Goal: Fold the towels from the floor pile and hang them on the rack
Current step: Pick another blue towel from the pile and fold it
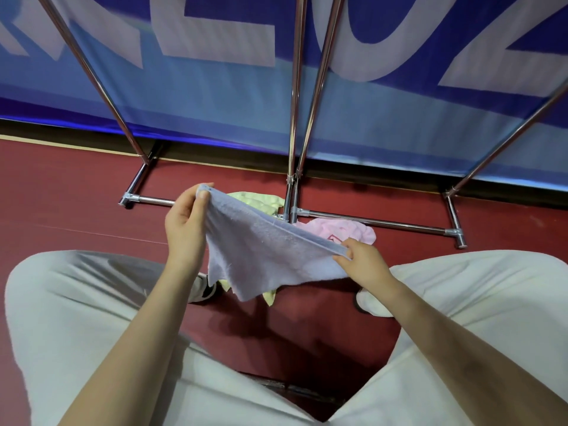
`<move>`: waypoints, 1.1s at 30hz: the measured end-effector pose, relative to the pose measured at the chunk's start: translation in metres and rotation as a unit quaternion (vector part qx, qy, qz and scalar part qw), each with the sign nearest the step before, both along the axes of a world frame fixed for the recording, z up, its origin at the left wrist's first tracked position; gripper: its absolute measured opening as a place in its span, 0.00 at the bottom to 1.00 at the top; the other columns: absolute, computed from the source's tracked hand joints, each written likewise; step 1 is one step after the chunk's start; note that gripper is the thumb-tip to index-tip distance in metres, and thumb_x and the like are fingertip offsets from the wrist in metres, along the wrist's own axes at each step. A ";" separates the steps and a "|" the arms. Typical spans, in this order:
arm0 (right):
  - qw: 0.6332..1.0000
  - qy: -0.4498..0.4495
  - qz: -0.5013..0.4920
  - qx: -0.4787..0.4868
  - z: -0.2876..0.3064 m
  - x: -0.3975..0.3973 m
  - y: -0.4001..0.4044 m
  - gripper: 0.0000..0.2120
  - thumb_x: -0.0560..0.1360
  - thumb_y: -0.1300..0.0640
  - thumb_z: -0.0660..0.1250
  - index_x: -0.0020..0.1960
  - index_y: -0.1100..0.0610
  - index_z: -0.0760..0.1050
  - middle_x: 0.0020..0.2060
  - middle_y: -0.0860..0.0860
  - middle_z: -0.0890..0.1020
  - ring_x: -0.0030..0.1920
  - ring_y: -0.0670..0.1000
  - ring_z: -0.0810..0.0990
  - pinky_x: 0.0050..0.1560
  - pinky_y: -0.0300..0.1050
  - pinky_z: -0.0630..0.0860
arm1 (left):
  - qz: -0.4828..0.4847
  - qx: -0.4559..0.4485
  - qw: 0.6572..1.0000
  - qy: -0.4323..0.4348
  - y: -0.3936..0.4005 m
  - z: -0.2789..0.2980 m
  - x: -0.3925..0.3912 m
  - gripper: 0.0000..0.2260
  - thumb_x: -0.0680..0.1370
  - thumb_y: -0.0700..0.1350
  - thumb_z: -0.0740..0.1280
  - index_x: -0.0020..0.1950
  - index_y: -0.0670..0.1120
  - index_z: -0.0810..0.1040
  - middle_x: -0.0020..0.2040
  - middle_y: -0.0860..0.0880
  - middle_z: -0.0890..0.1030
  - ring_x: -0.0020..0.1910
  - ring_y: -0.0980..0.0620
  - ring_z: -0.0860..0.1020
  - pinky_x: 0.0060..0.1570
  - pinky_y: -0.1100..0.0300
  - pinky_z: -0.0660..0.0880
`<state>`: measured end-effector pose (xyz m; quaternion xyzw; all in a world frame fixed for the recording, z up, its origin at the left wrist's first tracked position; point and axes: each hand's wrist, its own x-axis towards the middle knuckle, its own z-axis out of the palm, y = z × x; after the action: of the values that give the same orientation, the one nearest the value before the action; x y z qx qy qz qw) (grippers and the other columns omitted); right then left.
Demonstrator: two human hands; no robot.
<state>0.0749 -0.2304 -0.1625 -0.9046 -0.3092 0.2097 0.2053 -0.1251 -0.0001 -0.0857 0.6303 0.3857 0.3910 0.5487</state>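
While the left hand [187, 222] pinches one top corner of a pale lavender terry towel [261, 253] between thumb and fingers, the right hand [361, 261] pinches the opposite corner, so the hemmed top edge runs taut from upper left down to lower right between them. That edge is the towel's long axis as held; the rest of the cloth hangs slack beneath it, above the dark red floor [61, 204] between the person's knees in light grey trousers [76, 318]. The fold, as I judge it, turns on bringing one corner across to the other, and the left hand sits higher and farther forward, nearer the rack. Just beyond the held towel, a yellow-green towel [255, 199] and a pink towel [347, 230] lie on the floor against the base bars of the chrome tube rack [295, 103], whose uprights rise in front of a blue banner with white letters [215, 96]. Open floor lies to either side of the pile.
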 end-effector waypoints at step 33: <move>0.876 0.304 -0.172 0.332 0.029 0.022 -0.005 0.12 0.71 0.56 0.72 0.36 0.55 0.69 0.33 0.53 0.71 0.34 0.51 0.69 0.35 0.45 0.66 | 0.158 -0.098 0.983 0.002 0.023 -0.035 0.000 0.09 0.81 0.47 0.59 0.55 0.51 0.79 0.56 0.52 0.80 0.59 0.55 0.76 0.57 0.64 0.71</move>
<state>0.0968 -0.2349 -0.1332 -0.7137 -0.1221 0.3209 0.6105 -0.1247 0.0226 -0.1204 0.5054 0.5182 0.4322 0.5379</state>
